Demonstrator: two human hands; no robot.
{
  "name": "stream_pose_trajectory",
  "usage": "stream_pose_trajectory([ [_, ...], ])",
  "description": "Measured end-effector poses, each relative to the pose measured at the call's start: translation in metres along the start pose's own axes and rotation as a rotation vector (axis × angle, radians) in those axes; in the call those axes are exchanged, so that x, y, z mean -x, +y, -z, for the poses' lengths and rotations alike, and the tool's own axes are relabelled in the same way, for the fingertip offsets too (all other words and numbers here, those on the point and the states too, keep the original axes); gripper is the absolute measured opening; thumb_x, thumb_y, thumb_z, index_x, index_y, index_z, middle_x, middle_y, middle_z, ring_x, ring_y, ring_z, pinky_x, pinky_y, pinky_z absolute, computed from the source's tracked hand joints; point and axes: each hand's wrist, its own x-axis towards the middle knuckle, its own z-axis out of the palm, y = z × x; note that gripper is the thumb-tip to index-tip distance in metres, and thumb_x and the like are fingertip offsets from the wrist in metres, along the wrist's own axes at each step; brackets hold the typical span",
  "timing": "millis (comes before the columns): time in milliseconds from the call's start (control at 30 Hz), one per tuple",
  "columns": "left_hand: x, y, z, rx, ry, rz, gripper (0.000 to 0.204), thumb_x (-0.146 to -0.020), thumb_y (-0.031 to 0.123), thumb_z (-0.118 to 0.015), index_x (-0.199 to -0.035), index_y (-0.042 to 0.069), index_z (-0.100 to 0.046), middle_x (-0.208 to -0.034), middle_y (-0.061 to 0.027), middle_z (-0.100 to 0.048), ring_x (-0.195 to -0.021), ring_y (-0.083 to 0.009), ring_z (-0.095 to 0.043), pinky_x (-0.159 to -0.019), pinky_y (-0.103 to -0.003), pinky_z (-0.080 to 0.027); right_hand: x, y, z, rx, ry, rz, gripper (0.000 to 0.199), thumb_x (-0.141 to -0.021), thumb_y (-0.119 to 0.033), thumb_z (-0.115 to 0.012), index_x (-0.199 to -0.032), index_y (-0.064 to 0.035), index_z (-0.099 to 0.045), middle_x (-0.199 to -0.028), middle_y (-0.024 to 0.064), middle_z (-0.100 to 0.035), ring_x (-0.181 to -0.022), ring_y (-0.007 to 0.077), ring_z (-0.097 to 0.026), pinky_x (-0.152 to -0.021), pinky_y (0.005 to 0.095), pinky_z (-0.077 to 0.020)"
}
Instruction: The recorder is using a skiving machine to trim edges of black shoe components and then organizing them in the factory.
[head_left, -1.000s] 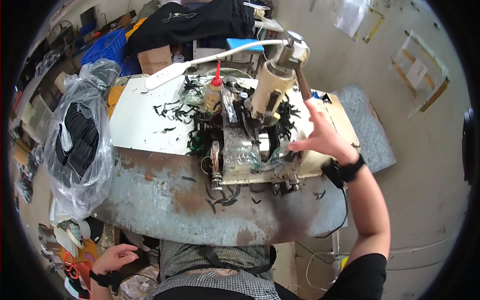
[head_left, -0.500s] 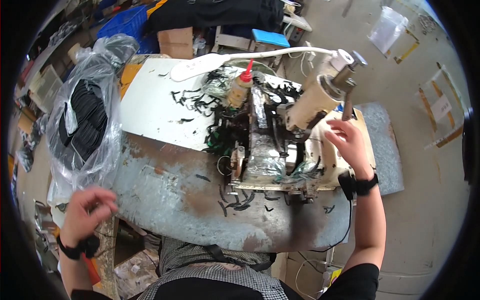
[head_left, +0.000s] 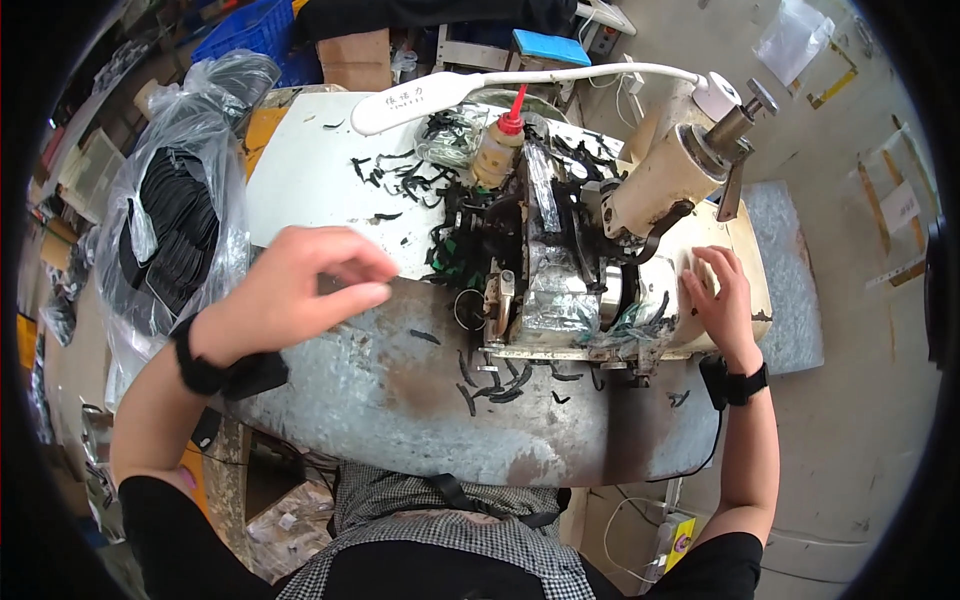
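My left hand (head_left: 305,285) hangs over the left part of the worn metal table (head_left: 350,400), thumb and fingers apart, holding nothing. My right hand (head_left: 725,305) is at the right end of a grimy cream bench machine (head_left: 660,190), loosely curled with fingers apart. Nothing shows in it; whether its fingertips touch the machine, I cannot tell. A metal lever (head_left: 733,192) hangs from the machine's head just above that hand. On the far left, a clear plastic bag (head_left: 225,110) holds stacked black flat pieces (head_left: 175,220).
A red-capped oil bottle (head_left: 496,155) stands behind the machine, under a white bendy-necked lamp (head_left: 420,102). Black scrap strips (head_left: 515,382) litter the table and the white board (head_left: 310,190). A blue crate (head_left: 240,35) is at the back left.
My left hand has risen and moved right, from beside the table's left edge to over its surface. My right hand has dropped slightly away from the lever. The whole view has shifted a little.
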Motion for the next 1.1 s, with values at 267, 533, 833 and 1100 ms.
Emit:
stream_pose_trajectory([
  [267, -0.108, -0.084, -0.063, 0.279, -0.161, -0.065, 0.029, -0.087, 0.011, -0.065, -0.113, 0.000, -0.062, -0.110, -0.0118, -0.064, -0.103, -0.0178, -0.062, -0.088, -0.031, -0.051, -0.005, 0.018, -0.022, 0.114, 0.115, -0.014, 0.026, -0.089, -0.014, -0.058, -0.111, -0.0022, -0.059, -0.113, 0.0158, -0.055, -0.108, 0.0317, -0.052, -0.094, 0.0370, -0.0409],
  [533, -0.163, -0.103, -0.106, 0.854, -0.725, 0.039, 0.047, -0.088, -0.007, -0.051, -0.134, -0.001, -0.046, -0.130, -0.0091, -0.055, -0.120, -0.0153, -0.051, -0.104, -0.030, -0.041, -0.009, 0.005, -0.023, 0.169, 0.176, 0.000, 0.023, -0.086, -0.012, -0.056, -0.106, -0.0008, -0.058, -0.099, 0.0182, -0.052, -0.095, 0.0348, -0.051, -0.086, 0.0403, -0.0409],
  [833, -0.202, -0.135, -0.174, 0.870, -0.956, 0.041, 0.030, -0.081, -0.001, -0.062, -0.110, 0.001, -0.064, -0.106, -0.0062, -0.067, -0.096, -0.0138, -0.058, -0.084, -0.028, -0.045, -0.006, 0.011, -0.022, 0.136, 0.102, -0.024, 0.033, -0.081, -0.009, -0.053, -0.113, 0.0024, -0.055, -0.115, 0.0228, -0.052, -0.106, 0.0404, -0.047, -0.095, 0.0449, -0.0372],
  [1100, -0.246, -0.191, -0.240, 0.481, -0.850, -1.025, 0.025, -0.084, 0.002, -0.060, -0.109, 0.001, -0.065, -0.108, -0.0072, -0.067, -0.098, -0.0186, -0.060, -0.086, -0.032, -0.045, -0.004, 0.020, -0.023, 0.065, 0.049, -0.087, 0.038, -0.081, -0.011, -0.055, -0.117, 0.0018, -0.056, -0.125, 0.0236, -0.050, -0.115, 0.0420, -0.046, -0.100, 0.0442, -0.0360],
])
